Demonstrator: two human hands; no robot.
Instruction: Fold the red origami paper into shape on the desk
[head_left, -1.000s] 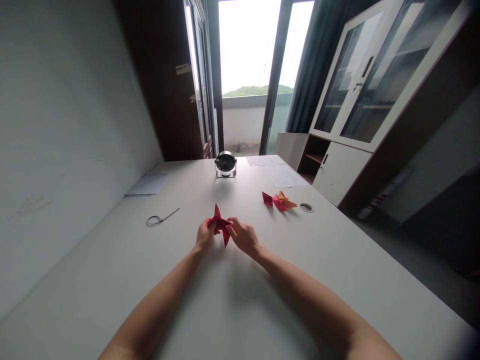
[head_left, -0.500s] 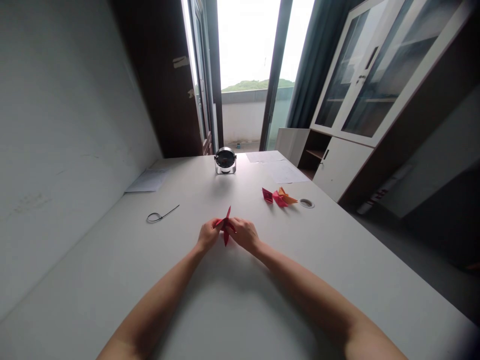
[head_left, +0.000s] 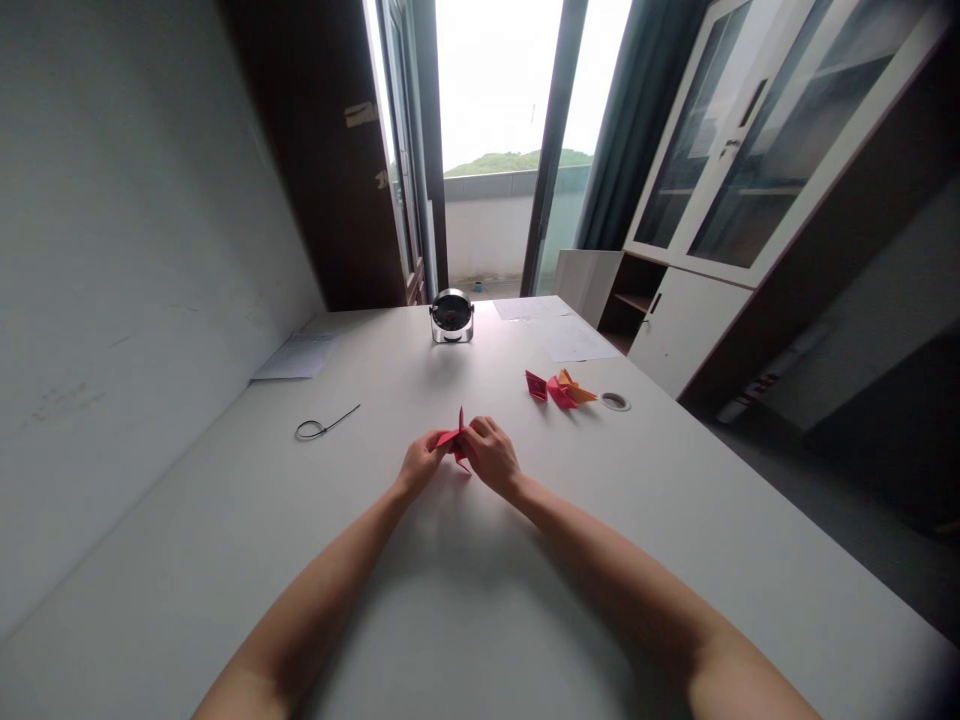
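Note:
A red folded-paper figure (head_left: 451, 438), with pointed tips and a wing-like flap, is held just over the white table (head_left: 450, 600). My left hand (head_left: 421, 462) pinches its left side, fingers closed on the paper. On the other side my right hand (head_left: 491, 455) grips the paper too, its fingers bent and partly covering the folds. One thin point sticks up between the hands and another hangs below them. Farther right lie a small dark red folded paper (head_left: 536, 387) and a red and orange folded-paper piece (head_left: 570, 390).
A roll of tape (head_left: 615, 401) lies right of the folded papers. At left is a looped black cable tie (head_left: 322, 425). A round black device on a metal stand (head_left: 451, 315) stands at the back. Paper sheets lie at back left (head_left: 296, 356) and back right (head_left: 577, 338).
The red paper figure has turned and tilted between my hands: its lower point now slants right, and a flap shows at the left. My right hand has risen slightly.

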